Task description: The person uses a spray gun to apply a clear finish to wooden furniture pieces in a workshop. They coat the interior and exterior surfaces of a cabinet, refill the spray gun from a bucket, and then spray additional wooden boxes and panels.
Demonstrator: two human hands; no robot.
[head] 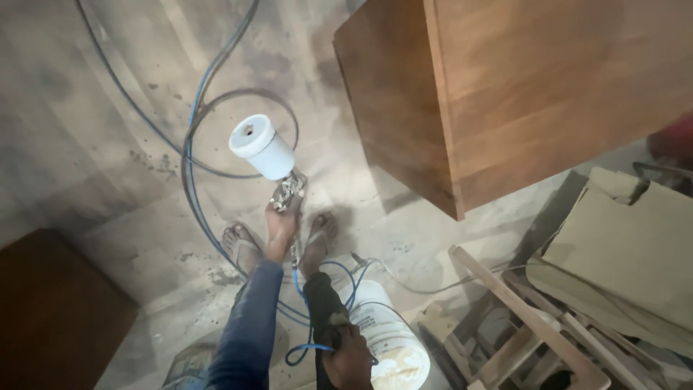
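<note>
The left hand (281,222) was closed around the grip of a spray gun (287,193) with a white cup (263,147), held out above the dusty floor (108,144). The right hand (346,355), near the white bucket (393,339), seemed to pinch the blue hose (303,318) beside a dark rag. A wooden cabinet (520,87) stood far right.

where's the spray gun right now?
In the head view, the spray gun is centre frame, held up in the left hand above the person's feet, its white cup tilted up-left over the looped hose, left of the wooden cabinet.
</note>
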